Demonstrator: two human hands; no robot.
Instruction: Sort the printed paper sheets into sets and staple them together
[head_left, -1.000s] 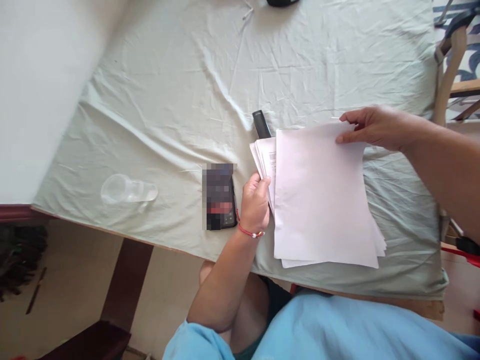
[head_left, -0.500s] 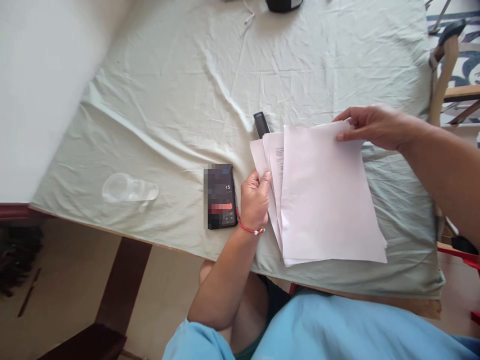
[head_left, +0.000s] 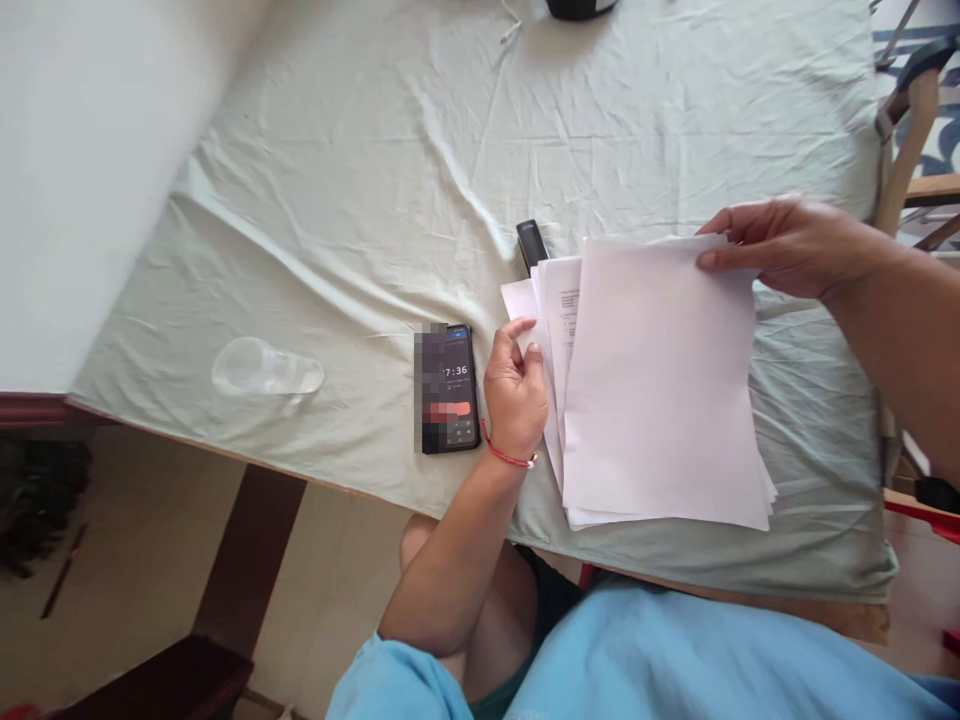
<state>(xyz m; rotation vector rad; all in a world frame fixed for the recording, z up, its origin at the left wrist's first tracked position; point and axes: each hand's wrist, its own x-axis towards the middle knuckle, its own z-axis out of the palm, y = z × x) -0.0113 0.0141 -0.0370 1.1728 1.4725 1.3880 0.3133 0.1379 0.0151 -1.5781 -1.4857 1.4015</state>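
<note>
A fanned stack of white paper (head_left: 660,390) lies on the cloth in front of me, its top sheet blank. Printed lines show on a sheet (head_left: 564,310) beneath it at the left. My right hand (head_left: 780,245) pinches paper at the stack's upper right corner, thumb on top and fingers behind. At the left edge of the stack is my left hand (head_left: 517,390), a red string bracelet on its wrist. Its thumb and index finger are apart, beside the lower sheets. A black object (head_left: 532,245), perhaps a stapler, is partly covered by the papers.
Left of my left hand lies a phone (head_left: 450,390) with a timer on its screen. A clear plastic cup (head_left: 266,368) lies on its side farther left. A dark object (head_left: 581,8) and a white cable end (head_left: 510,32) are at the far side. A chair (head_left: 911,150) stands right.
My left hand has loosened its pinch on the left sheets, its index finger lifting from the thumb. My right hand has shifted right with the top paper, which has turned slightly.
</note>
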